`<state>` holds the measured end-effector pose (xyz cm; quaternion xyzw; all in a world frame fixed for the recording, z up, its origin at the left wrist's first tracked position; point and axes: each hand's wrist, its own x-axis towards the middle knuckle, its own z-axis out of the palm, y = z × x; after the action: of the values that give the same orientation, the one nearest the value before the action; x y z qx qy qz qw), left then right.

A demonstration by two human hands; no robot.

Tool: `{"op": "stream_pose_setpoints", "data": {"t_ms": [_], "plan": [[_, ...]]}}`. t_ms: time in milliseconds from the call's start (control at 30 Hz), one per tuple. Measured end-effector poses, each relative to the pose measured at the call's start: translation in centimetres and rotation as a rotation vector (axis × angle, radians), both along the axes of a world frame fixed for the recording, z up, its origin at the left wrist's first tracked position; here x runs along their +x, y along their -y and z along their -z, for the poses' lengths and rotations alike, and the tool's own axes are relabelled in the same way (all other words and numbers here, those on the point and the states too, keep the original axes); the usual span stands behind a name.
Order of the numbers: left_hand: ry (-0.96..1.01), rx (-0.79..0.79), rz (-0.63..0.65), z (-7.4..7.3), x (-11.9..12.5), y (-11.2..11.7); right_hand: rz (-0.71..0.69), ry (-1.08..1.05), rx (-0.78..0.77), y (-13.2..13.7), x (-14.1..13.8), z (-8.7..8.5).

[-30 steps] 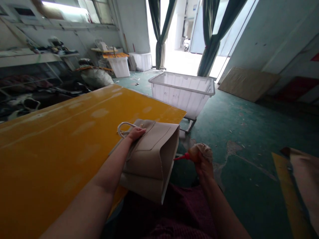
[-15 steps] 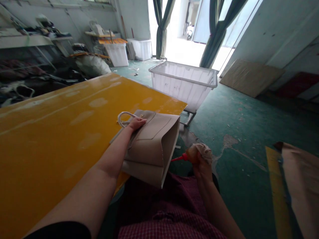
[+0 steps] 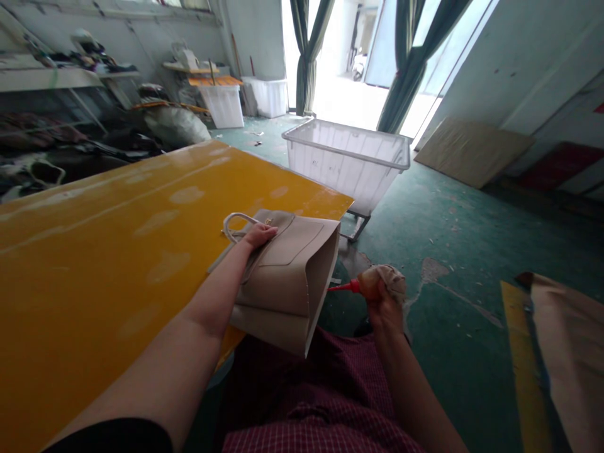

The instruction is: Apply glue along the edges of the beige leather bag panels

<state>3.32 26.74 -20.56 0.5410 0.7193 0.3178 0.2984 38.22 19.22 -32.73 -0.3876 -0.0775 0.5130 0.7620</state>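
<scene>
A beige handbag (image 3: 287, 283) lies on its side at the near corner of the yellow table (image 3: 117, 245), its base hanging over the edge above my lap. My left hand (image 3: 258, 236) rests on the bag's upper side beside its pale handle (image 3: 232, 225), fingers curled and pressing it down. My right hand (image 3: 384, 305) is closed round a squeeze bottle (image 3: 368, 286) wrapped in a rag. The bottle's red nozzle (image 3: 340, 288) points left and touches the bag's bottom edge.
A clear plastic bin on a wheeled frame (image 3: 346, 165) stands just past the table's far corner. White tubs (image 3: 225, 104) and cluttered shelves (image 3: 56, 113) line the left wall. Boards (image 3: 472, 151) lean at the right wall. Brown sheet material (image 3: 561, 346) lies on the green floor at right.
The red nozzle has moved up and left to the bag's bottom edge. My left hand and the bag have stayed put.
</scene>
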Motion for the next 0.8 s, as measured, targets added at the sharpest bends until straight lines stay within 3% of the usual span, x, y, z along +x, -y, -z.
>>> {"op": "stream_pose_setpoints", "data": {"t_ms": [233,433,567,700,800], "plan": [[0.011,0.008,0.008,0.3,-0.3,-0.1,-0.059,0.075,-0.023,2.6,-0.9,1.2],[0.014,0.006,0.035,0.1,-0.3,0.0,-0.091,0.137,0.008,5.5,-1.6,0.5],[0.002,0.008,0.028,0.1,-0.3,0.0,-0.133,0.113,-0.051,7.2,-1.7,0.0],[-0.005,0.013,0.018,0.4,-0.4,-0.1,-0.167,0.064,-0.145,9.0,-1.7,0.5],[-0.008,0.016,0.015,0.6,-0.5,-0.3,-0.217,0.086,-0.089,9.8,-1.7,1.2]]}}
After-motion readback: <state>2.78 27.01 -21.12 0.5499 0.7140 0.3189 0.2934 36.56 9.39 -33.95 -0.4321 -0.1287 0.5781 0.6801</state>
